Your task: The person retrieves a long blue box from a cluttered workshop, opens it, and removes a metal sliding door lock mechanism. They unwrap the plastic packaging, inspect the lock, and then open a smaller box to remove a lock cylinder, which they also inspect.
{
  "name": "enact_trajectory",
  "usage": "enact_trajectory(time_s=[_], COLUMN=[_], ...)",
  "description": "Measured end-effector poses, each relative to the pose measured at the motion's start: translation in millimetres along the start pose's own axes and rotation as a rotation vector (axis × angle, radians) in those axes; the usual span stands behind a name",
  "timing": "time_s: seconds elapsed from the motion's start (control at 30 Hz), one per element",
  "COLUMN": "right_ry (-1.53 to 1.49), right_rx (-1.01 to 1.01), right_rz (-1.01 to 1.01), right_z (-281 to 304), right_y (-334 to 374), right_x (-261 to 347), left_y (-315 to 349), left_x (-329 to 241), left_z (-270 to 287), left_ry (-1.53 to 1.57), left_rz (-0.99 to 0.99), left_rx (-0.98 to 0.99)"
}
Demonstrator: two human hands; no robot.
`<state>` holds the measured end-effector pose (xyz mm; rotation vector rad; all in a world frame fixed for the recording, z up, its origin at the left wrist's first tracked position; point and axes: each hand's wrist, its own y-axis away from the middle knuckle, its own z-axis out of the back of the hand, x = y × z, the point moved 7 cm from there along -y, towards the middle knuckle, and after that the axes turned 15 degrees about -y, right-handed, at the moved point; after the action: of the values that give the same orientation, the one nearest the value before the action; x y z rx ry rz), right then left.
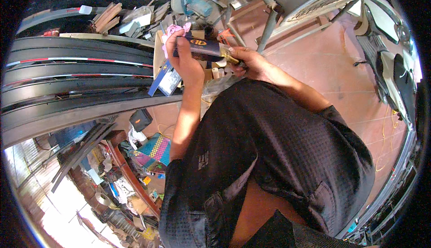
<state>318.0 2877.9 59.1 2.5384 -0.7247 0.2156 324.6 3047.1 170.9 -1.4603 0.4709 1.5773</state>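
My left hand (185, 64) is closed round the left end of a dark box (204, 46) with a gold emblem, held above an open carton. At the box's right end, my right hand (252, 64) grips a slim gold-and-black piece (232, 59) whose kind I cannot make out. Something clear, like plastic wrap, shows between that piece and the box. Just below my left hand lies a blue and white box (167, 81), tilted against the carton (158, 55). Pink crumpled material (178, 30) shows behind the left fingers.
Long dark profiles (76, 75) with striped tape lie stacked at the left. Wood offcuts (107, 18) and scraps are piled beyond them. A metal-legged frame (269, 28) stands ahead; a motorbike (381, 59) is at the right. Cluttered shelving (134, 180) is at lower left.
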Motion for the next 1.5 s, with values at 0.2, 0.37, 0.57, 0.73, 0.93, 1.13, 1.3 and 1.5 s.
enact_trajectory(time_s=[0.2, 0.37, 0.57, 0.73, 0.93, 1.13, 1.3, 1.5], right_ry=[-0.027, 0.097, 0.090, 0.309, 0.162, 0.183, 0.276, 0.527], right_rx=[0.263, 0.257, 0.036, 0.025, -0.073, -0.105, -0.093, -0.048], right_rz=[-0.004, 0.050, 0.054, 0.150, 0.110, 0.255, 0.438, 0.353], right_z=[-19, -19, -10, -15, 1, -2, -32, -62], right_y=[15, 16, 21, 19, 19, 27, 20, 16], right_x=[4, 7, 7, 11, 9, 26, 30, 17], left_y=[4, 20, 16, 14, 9, 5, 46, 58], left_x=[43, 45, 24, -2, 39, 62, 52, 39], left_z=[-1, -6, 7, 10, 48, 105, 42, -1], left_ry=[0.605, 0.598, 0.378, 0.083, 0.450, 0.474, -0.121, 0.177], left_rz=[0.595, 0.665, 0.382, 0.087, 0.404, 0.448, 0.472, 0.567], left_rx=[0.009, 0.050, 0.051, 0.092, -0.135, -0.195, 0.404, 0.322])
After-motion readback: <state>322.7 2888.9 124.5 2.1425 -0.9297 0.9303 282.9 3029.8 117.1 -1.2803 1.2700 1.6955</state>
